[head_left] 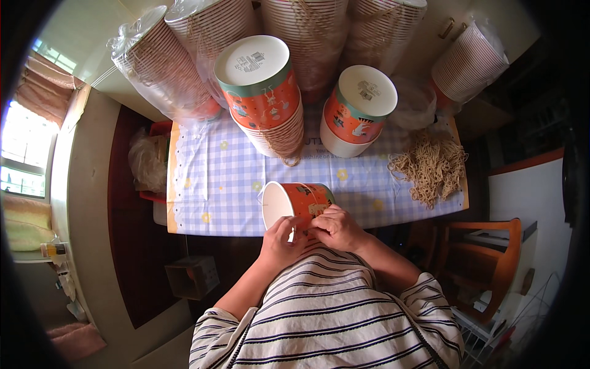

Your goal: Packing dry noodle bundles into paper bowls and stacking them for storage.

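Observation:
An orange paper bucket [298, 200] with a white inside lies on its side at the table's near edge, its open mouth toward the left. A thin tan cord shows across its upper side. At the near side of the bucket, close to its rim, my left hand [284, 241] has its thumb and fingers pinched together. My right hand [337, 229] is closed beside it, knuckles up, against the bucket's printed wall. Whatever lies between the fingertips of both hands is too small and hidden to make out.
Behind stand an upside-down bucket stack [264, 92] with cords hanging off it and a shorter stack [357, 114]. A heap of tan cords [430, 166] lies at right on the checked tablecloth [227, 184]. Plastic-wrapped bucket stacks [313, 43] line the back. A wooden chair [485, 264] stands right.

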`<action>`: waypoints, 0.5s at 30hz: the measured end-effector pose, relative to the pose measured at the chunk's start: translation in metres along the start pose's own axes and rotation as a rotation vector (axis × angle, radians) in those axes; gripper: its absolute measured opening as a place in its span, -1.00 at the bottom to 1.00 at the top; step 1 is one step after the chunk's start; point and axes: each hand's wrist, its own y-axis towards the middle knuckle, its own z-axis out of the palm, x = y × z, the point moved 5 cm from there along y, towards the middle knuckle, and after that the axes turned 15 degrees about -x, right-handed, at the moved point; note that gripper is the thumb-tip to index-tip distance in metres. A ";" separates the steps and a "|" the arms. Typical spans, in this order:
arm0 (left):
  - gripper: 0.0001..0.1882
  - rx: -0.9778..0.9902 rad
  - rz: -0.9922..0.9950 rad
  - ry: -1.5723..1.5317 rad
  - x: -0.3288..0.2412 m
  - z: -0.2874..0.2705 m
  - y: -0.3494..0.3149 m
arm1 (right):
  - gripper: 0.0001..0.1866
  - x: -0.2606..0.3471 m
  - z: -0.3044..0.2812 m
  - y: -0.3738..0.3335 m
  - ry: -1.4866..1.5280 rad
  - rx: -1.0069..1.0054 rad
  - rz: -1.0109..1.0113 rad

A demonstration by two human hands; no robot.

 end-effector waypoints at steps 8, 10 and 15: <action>-0.63 -0.030 0.054 0.018 -0.002 0.002 -0.001 | -0.89 -0.001 -0.001 0.001 -0.026 0.011 -0.020; -0.63 -0.029 0.046 0.021 -0.003 0.002 -0.001 | -0.89 -0.001 -0.002 0.002 -0.033 0.016 -0.014; -0.62 0.005 0.030 0.012 -0.005 0.002 -0.001 | -0.90 0.000 -0.003 0.003 -0.025 -0.005 -0.015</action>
